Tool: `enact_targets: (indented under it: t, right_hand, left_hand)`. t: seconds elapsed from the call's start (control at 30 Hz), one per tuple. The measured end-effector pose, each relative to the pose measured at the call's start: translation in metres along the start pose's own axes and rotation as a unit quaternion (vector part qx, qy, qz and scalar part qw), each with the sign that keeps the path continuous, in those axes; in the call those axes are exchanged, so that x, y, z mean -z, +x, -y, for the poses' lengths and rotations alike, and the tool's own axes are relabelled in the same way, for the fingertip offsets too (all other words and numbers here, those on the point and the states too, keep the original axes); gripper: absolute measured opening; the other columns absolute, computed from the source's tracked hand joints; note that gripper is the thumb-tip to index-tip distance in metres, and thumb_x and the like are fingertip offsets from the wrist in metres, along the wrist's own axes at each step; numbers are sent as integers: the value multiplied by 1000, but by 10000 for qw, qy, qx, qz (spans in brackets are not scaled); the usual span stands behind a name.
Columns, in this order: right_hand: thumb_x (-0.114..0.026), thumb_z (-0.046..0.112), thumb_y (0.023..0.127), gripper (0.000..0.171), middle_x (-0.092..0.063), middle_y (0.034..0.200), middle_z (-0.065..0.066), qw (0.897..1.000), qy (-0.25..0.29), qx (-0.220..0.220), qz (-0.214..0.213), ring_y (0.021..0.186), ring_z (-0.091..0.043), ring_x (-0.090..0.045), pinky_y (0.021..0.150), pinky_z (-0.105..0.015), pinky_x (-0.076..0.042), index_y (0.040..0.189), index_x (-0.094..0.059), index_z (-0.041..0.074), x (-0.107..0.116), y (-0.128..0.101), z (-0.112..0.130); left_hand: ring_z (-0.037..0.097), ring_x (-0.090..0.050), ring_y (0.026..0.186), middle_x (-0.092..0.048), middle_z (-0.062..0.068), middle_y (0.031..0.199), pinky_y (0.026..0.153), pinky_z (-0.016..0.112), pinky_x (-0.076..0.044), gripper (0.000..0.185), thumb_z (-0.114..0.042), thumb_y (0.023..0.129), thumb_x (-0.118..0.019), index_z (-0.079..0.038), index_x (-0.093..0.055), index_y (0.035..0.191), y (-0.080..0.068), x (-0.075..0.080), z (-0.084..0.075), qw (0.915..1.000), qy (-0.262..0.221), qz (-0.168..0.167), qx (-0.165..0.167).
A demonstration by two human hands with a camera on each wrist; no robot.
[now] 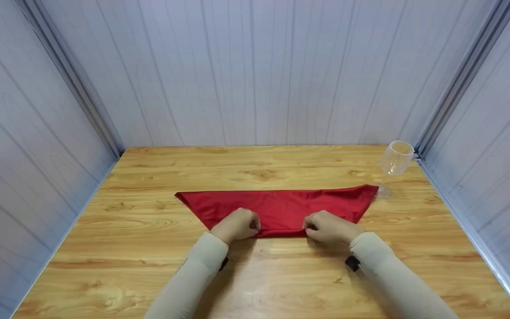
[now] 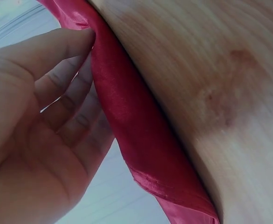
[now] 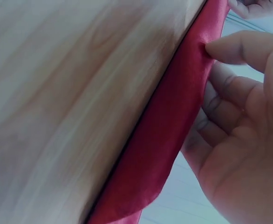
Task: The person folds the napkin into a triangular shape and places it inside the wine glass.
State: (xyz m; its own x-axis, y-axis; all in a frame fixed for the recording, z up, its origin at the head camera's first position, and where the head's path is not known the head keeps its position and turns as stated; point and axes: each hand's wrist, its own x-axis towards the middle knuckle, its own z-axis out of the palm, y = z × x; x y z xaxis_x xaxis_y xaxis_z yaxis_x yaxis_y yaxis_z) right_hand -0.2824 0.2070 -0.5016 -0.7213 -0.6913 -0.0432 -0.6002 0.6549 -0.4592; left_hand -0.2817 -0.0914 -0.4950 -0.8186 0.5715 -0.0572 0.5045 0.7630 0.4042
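Note:
A red satiny cloth (image 1: 281,206) lies on the wooden table, long at the far side and narrower at the near side, where its edge is folded or rolled over. My left hand (image 1: 238,224) pinches the near fold left of its middle. On the same fold, farther right, my right hand (image 1: 331,227) pinches with thumb and fingers. In the left wrist view, the thumb presses the rolled cloth (image 2: 132,112) against the fingers. The right wrist view shows a similar pinch on the cloth roll (image 3: 160,121). The underside of the cloth is hidden.
A clear stemmed glass (image 1: 396,158) stands at the back right, its base close to the cloth's right corner. Pale panelled walls (image 1: 255,71) border the wooden table (image 1: 255,168) at the back and on both sides.

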Motion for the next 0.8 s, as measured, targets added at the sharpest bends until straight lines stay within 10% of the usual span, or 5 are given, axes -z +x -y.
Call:
enact_targets:
  t: [0.8]
  right_hand:
    - [-68, 7, 87, 8, -56, 82, 7, 9995, 114, -234, -162, 78, -12, -52, 72, -32, -47, 90, -63, 13, -1, 15, -11]
  left_hand:
    - [16, -65, 80, -69, -2, 80, 75, 33, -54, 8, -3, 87, -75, -9, -73, 84, -1, -2, 5, 9994, -102, -230, -227]
